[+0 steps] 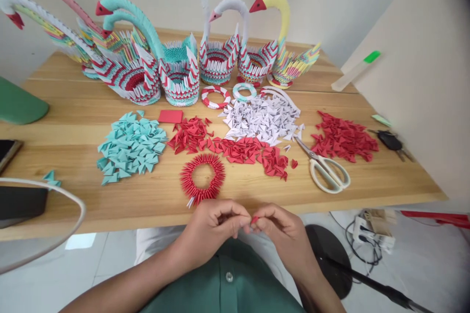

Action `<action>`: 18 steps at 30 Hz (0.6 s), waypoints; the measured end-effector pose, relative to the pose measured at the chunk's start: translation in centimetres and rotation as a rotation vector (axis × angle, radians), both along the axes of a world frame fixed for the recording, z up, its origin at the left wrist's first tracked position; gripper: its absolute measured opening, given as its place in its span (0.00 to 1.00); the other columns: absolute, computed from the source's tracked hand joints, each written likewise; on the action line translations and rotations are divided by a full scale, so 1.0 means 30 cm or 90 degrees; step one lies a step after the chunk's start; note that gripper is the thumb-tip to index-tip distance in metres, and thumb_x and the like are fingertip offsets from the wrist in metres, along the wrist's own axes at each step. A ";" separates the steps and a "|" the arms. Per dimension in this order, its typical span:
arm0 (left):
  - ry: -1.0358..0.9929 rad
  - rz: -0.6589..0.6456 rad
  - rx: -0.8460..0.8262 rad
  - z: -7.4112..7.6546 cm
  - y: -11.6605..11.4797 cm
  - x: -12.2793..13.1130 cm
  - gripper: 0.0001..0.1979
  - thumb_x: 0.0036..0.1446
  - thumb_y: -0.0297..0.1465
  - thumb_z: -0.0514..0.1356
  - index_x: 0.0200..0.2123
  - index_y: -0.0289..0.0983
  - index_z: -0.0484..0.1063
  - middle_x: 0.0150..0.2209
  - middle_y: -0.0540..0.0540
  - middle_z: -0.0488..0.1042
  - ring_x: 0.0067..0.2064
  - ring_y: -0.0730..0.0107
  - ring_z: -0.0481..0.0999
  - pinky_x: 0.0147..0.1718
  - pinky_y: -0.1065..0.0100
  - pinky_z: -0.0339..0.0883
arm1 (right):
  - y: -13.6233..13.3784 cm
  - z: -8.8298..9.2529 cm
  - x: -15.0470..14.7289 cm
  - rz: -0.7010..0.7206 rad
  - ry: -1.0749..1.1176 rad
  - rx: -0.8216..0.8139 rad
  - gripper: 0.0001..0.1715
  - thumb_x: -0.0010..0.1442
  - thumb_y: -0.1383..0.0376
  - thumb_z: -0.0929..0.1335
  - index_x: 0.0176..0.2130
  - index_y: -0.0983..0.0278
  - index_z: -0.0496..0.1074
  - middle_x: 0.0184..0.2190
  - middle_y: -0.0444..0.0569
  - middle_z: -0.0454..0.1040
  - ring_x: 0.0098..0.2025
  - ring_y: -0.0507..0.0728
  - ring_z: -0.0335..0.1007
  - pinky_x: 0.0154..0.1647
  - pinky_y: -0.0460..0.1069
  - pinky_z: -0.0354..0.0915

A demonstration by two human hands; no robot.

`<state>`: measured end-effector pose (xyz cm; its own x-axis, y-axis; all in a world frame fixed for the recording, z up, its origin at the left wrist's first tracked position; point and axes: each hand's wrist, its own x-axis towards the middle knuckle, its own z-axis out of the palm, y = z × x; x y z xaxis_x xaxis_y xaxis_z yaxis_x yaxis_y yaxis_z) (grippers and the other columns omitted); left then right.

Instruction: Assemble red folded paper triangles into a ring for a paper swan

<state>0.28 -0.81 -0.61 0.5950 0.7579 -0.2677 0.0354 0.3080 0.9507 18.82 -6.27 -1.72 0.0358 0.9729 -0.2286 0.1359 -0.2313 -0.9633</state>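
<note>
Just off the table's front edge, my two hands meet at the fingertips. My right hand [281, 230] pinches a small red folded paper piece [254, 219] between thumb and forefinger. Thumb and fingers of my left hand [216, 225] are pressed together right beside it; what they hold, if anything, is hidden. Close beyond my left hand lies a spiky red paper ring [186, 176], with white pieces at its near left edge. Loose red pieces [242, 150], white pieces [260, 120] and turquoise pieces [134, 146] lie heaped farther back.
Several folded-paper swans [220, 61] line the back of the table. Scissors [330, 171] lie at right, near another red heap [343, 137] and keys [391, 141]. Two patterned rings [215, 105] sit mid-table. A white cable [79, 205] arcs at left, above a black object [22, 205].
</note>
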 end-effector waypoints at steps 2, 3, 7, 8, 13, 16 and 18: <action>-0.002 -0.005 0.013 0.001 -0.003 0.001 0.11 0.59 0.33 0.59 0.30 0.33 0.76 0.27 0.47 0.77 0.26 0.77 0.67 0.23 0.76 0.58 | 0.001 -0.003 0.000 0.001 -0.001 0.003 0.18 0.59 0.51 0.71 0.29 0.62 0.78 0.24 0.47 0.78 0.27 0.54 0.73 0.30 0.47 0.69; -0.001 -0.005 0.016 0.000 -0.004 0.001 0.11 0.59 0.33 0.59 0.30 0.33 0.76 0.27 0.47 0.77 0.25 0.77 0.67 0.23 0.75 0.58 | 0.002 -0.002 0.000 0.003 -0.010 0.010 0.18 0.59 0.51 0.71 0.29 0.62 0.78 0.24 0.47 0.77 0.27 0.54 0.73 0.30 0.47 0.69; 0.019 -0.004 0.025 -0.005 -0.006 0.002 0.12 0.59 0.35 0.59 0.29 0.33 0.76 0.26 0.47 0.76 0.25 0.77 0.65 0.24 0.75 0.57 | 0.010 0.006 -0.001 0.020 -0.044 0.040 0.18 0.60 0.52 0.71 0.28 0.62 0.79 0.23 0.46 0.77 0.26 0.54 0.73 0.28 0.46 0.68; 0.023 -0.003 0.026 -0.006 -0.007 0.001 0.12 0.59 0.35 0.59 0.29 0.33 0.76 0.25 0.47 0.76 0.24 0.78 0.65 0.24 0.75 0.57 | 0.012 0.009 -0.002 0.022 -0.051 0.048 0.18 0.60 0.52 0.71 0.28 0.62 0.79 0.23 0.45 0.77 0.26 0.53 0.72 0.28 0.46 0.68; 0.062 -0.005 0.121 -0.003 -0.008 -0.002 0.09 0.59 0.29 0.58 0.29 0.34 0.76 0.25 0.48 0.76 0.24 0.77 0.65 0.23 0.75 0.56 | 0.011 0.019 -0.002 0.039 -0.082 0.086 0.14 0.62 0.56 0.70 0.29 0.60 0.78 0.23 0.44 0.77 0.25 0.53 0.73 0.28 0.45 0.68; 0.117 0.008 0.327 0.001 -0.008 -0.008 0.08 0.60 0.25 0.58 0.32 0.35 0.77 0.26 0.48 0.76 0.26 0.74 0.70 0.28 0.74 0.60 | 0.009 0.027 -0.003 0.047 -0.171 0.163 0.10 0.63 0.61 0.70 0.30 0.59 0.78 0.25 0.43 0.78 0.27 0.53 0.74 0.29 0.45 0.67; 0.127 0.016 0.442 0.004 -0.007 -0.012 0.09 0.63 0.25 0.56 0.34 0.35 0.77 0.28 0.46 0.77 0.30 0.71 0.74 0.32 0.72 0.63 | 0.007 0.033 -0.003 0.052 -0.244 0.249 0.07 0.63 0.65 0.70 0.33 0.58 0.79 0.26 0.43 0.79 0.28 0.53 0.74 0.30 0.46 0.67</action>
